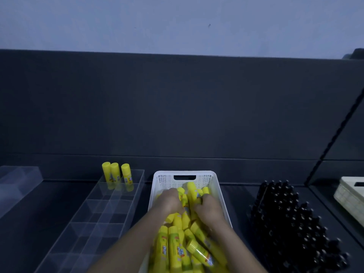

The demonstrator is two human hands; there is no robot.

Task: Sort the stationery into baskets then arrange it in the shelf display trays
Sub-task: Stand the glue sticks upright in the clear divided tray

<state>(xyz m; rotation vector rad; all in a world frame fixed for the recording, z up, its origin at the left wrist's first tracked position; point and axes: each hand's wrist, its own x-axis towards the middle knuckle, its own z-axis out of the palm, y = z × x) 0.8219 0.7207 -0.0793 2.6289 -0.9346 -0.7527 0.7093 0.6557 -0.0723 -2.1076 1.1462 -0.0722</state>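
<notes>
Glue sticks (177, 243) lie heaped in the basket (213, 180), where the left hand (171, 201) and right hand (208, 208) dig with curled fingers, whether gripping I cannot tell; best to lift few at once and stand them beside the three sticks (116, 172) in the tray (118, 209).

Left forearm (126, 246) and right forearm (237, 245) are both bare as far as the view shows. Left hand (171, 201) and right hand (210, 209) bare as well. Outlines blurred, fingertips not discernible.
</notes>
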